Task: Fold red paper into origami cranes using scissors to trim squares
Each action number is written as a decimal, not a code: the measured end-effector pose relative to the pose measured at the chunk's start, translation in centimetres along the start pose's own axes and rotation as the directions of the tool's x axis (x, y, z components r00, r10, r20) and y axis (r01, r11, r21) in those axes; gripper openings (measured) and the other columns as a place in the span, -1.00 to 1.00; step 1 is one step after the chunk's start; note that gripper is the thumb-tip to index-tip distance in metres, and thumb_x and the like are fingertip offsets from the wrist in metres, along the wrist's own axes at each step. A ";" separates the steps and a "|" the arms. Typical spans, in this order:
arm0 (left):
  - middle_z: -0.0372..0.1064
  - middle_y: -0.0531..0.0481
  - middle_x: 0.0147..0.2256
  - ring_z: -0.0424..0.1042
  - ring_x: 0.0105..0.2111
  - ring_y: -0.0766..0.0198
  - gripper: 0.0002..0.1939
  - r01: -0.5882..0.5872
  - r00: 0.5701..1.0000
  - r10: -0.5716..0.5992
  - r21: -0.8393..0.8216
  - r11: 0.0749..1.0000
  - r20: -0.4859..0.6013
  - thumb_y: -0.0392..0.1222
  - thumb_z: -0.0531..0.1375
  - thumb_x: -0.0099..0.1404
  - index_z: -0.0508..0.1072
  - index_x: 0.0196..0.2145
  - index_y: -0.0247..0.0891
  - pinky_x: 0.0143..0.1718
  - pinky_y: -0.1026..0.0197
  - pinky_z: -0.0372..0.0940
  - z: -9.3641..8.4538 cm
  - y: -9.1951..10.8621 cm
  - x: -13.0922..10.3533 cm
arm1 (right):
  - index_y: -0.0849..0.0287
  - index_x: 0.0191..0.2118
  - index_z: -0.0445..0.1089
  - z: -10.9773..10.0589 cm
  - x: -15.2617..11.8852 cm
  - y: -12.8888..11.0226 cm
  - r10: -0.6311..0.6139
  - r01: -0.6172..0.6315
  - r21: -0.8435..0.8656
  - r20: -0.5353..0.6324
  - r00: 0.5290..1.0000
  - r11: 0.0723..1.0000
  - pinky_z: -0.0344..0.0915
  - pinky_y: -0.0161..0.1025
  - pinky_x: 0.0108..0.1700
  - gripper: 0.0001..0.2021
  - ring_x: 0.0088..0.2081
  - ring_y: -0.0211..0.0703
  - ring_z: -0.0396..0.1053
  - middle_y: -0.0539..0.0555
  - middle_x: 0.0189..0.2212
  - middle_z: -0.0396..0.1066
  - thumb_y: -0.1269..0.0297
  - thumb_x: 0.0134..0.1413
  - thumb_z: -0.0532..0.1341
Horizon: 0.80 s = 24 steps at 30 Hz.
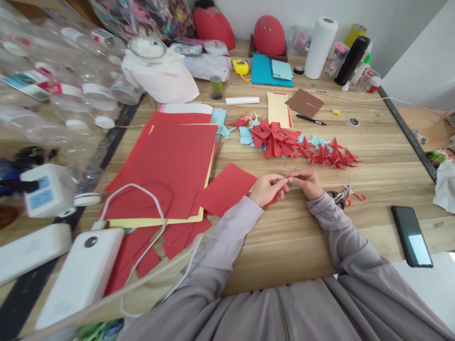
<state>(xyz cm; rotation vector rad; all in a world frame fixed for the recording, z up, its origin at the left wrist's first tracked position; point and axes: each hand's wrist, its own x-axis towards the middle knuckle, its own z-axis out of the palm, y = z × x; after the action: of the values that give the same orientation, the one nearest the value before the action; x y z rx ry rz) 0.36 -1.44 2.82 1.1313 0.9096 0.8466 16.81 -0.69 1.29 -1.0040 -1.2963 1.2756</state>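
Between my two hands is a small piece of red paper (pixel 272 201), mostly covered by the fingers. My left hand (pixel 267 189) is closed around it, and my right hand (pixel 306 183) pinches its upper end, fingertips meeting the left ones. Whether the paper is folded I cannot tell. A flat red paper sheet (pixel 229 188) lies just left of my left hand. Beyond the hands is a heap of folded red paper pieces (pixel 275 139), with light blue folded pieces (pixel 316 140) among them and pointed red ones (pixel 336 152) at its right end.
A stack of red paper (pixel 167 166) lies on the left, near a white power bank (pixel 81 274) with its cable. Scissors (pixel 346 195) and a phone (pixel 411 236) lie to the right. Plastic bottles (pixel 71 94) crowd the far left. A black pen (pixel 311 120) lies behind the heap.
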 end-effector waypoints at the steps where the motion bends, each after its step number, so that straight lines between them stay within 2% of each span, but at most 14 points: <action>1: 0.38 0.04 -0.63 0.27 -0.74 0.44 -0.68 0.000 1.000 0.000 0.013 1.000 0.004 0.02 0.23 0.09 0.43 -0.50 -0.35 -0.72 0.36 0.15 0.0 0.1 0.0 | 0.12 -0.47 0.53 0.0 0.0 0.0 -0.003 0.003 0.001 0.005 1.000 1.000 0.35 -0.26 -0.30 -0.86 -0.39 -0.25 0.40 0.00 -0.46 0.48 0.21 -0.24 0.40; 7: 0.40 0.03 -0.60 0.27 -0.75 0.44 -0.66 -0.005 1.000 0.005 0.012 1.000 -0.003 0.04 0.24 0.06 0.43 -0.45 -0.35 -0.72 0.36 0.14 0.0 0.2 0.0 | 0.12 -0.46 0.54 0.0 0.0 -0.3 -0.037 0.037 -0.017 0.026 0.999 0.999 0.33 -0.28 -0.31 -0.88 -0.40 -0.25 0.40 -0.01 -0.48 0.47 0.22 -0.19 0.39; 12: 0.39 0.03 -0.60 0.27 -0.75 0.43 -0.67 -0.009 1.000 0.009 0.023 1.000 -0.001 0.03 0.23 0.07 0.44 -0.45 -0.36 -0.72 0.36 0.13 0.0 -0.1 0.0 | 0.12 -0.44 0.54 -0.2 -0.1 -0.1 -0.069 0.072 -0.043 0.061 0.996 0.996 0.32 -0.29 -0.28 -0.90 -0.39 -0.25 0.40 -0.01 -0.49 0.46 0.24 -0.04 0.31; 16: 0.39 0.02 -0.60 0.26 -0.75 0.43 -0.68 -0.030 0.999 0.030 0.047 0.998 -0.011 0.02 0.21 0.09 0.44 -0.46 -0.35 -0.72 0.36 0.12 -0.1 -0.4 0.1 | 0.14 -0.45 0.53 -0.2 -0.1 0.1 -0.040 0.041 -0.030 0.024 0.999 0.999 0.34 -0.26 -0.28 -0.85 -0.40 -0.23 0.40 0.00 -0.50 0.47 0.18 -0.04 0.30; 20: 0.36 0.04 -0.65 0.26 -0.72 0.44 -0.71 -0.109 0.991 0.120 0.164 0.980 -0.056 -0.03 0.16 0.16 0.43 -0.50 -0.34 -0.66 0.37 0.16 -0.1 -0.2 0.0 | 0.14 -0.40 0.53 0.2 -0.2 0.0 0.029 -0.029 0.016 -0.030 0.999 0.999 0.35 -0.23 -0.28 -0.82 -0.41 -0.22 0.41 0.00 -0.49 0.49 0.16 -0.14 0.36; 24: 0.32 0.08 -0.69 0.26 -0.69 0.45 -0.73 -0.173 0.979 0.195 0.281 0.944 -0.051 -0.11 0.11 0.22 0.44 -0.53 -0.32 -0.60 0.38 0.18 0.2 0.1 -0.2 | 0.14 -0.42 0.53 0.4 -0.1 -0.3 0.011 -0.009 0.029 -0.043 0.999 1.000 0.32 -0.27 -0.32 -0.80 -0.42 -0.26 0.38 0.00 -0.47 0.47 0.21 -0.27 0.42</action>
<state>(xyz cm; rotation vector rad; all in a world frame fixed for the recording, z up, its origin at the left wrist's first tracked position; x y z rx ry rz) 0.46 -1.72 3.01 1.4510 1.0197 0.9416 16.43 -0.86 1.65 -1.0135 -1.2383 1.2702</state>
